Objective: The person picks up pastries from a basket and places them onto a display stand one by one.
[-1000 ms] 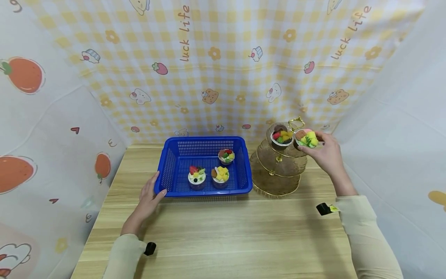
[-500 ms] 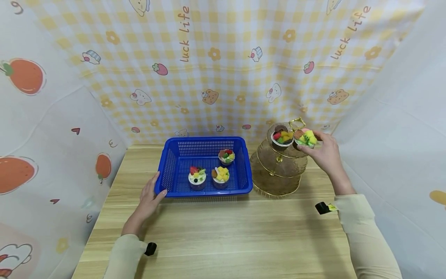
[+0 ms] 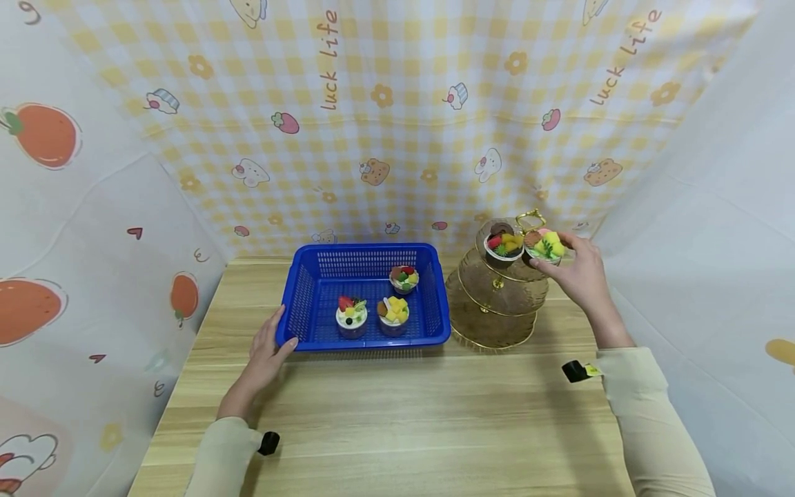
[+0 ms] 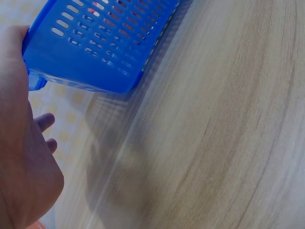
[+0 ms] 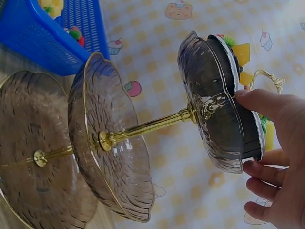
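My right hand [image 3: 580,273] grips a fruit-topped cupcake [image 3: 544,246] between thumb and fingers at the right side of the top tier. In the right wrist view, the dark cup bottoms sit against the top tier [image 5: 209,109] of the clear, gold-rimmed three-tier stand [image 3: 491,328]. Beside it on that tier stands another cupcake [image 3: 503,247] with chocolate and fruit. My left hand [image 3: 266,352] holds the front left corner of the blue plastic basket [image 3: 366,344], thumb at the rim. Inside the basket are three cupcakes: one strawberry-topped [image 3: 351,317], one yellow-cubed [image 3: 393,316], one darker [image 3: 404,279].
The basket and stand are side by side at the back of the wooden table [image 3: 422,421]. A yellow checked cloth [image 3: 348,166] hangs behind them, and pale cloth walls flank the table. A gold loop handle [image 3: 530,220] tops the stand.
The right hand has shifted slightly left, and the cupcake it holds has settled a little left and more level on the top tier. The left hand and basket stay put.
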### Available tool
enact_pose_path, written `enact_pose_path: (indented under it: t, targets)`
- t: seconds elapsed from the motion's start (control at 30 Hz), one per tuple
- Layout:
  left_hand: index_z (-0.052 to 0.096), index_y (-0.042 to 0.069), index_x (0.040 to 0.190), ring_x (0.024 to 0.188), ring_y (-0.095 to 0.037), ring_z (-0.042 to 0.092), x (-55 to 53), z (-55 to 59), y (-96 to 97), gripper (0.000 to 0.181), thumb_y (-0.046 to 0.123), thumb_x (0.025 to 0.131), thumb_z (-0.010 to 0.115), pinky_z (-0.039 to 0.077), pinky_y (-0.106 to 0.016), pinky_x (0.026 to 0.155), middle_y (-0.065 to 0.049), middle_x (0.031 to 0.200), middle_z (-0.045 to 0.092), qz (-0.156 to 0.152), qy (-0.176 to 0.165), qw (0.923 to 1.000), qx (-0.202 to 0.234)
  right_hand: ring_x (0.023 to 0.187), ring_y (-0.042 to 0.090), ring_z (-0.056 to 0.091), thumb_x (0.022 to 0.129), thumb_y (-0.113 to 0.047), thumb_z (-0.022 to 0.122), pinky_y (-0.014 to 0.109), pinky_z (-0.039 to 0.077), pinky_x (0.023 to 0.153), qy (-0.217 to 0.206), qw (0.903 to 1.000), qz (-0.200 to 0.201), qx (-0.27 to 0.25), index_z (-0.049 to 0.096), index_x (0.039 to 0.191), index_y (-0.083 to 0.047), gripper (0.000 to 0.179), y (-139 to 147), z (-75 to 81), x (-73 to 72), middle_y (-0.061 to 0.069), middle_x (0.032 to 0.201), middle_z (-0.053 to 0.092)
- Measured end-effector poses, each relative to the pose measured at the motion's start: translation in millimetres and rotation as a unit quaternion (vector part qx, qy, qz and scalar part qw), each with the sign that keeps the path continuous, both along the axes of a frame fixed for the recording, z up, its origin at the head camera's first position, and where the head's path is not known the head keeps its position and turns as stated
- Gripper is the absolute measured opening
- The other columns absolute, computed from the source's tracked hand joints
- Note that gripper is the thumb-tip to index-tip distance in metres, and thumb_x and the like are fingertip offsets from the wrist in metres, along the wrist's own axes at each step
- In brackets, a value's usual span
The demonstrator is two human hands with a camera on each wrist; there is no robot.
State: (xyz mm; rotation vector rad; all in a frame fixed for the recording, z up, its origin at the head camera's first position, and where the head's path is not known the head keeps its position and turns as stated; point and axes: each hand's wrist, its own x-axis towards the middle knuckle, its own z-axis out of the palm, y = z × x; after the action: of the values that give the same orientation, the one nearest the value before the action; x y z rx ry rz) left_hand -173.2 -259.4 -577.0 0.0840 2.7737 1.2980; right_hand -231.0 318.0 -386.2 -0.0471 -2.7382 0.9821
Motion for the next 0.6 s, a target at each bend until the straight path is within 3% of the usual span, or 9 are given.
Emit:
enact_pose_path:
  t: [0.47, 0.6]
  targets:
    - [-0.003, 0.038, 0.159, 0.148, -0.052, -0.001, 0.1, 0.6, 0.1, 0.076, 0.044, 0.102, 0.047, 0.001, -0.076, 0.11, -0.019, 0.165, 0.005, 0.0, -0.003, 1.0, 0.003, 0.141, 0.049, 0.03, 0.084, -0.044, 0.077, 0.067, 0.024, 0.111, -0.001, 0.9997, 0.012, -0.02, 0.034, 0.152, -0.002, 0.091, 6.4, 14.1, 5.3, 0.027, 0.148, 0.045]
    - [-0.003, 0.038, 0.159, 0.148, -0.052, -0.001, 0.2, 0.1, 0.4, 0.076, 0.044, 0.102, 0.047, 0.001, -0.076, 0.109, -0.019, 0.165, 0.005, 0.0, -0.001, 1.0, 0.003, 0.139, 0.047, 0.032, 0.084, -0.043, 0.077, 0.064, 0.025, 0.112, 0.002, 0.9995, 0.017, -0.027, 0.033, 0.152, 0.0, 0.091, 9.6, 10.4, 10.5, 0.028, 0.148, 0.045]
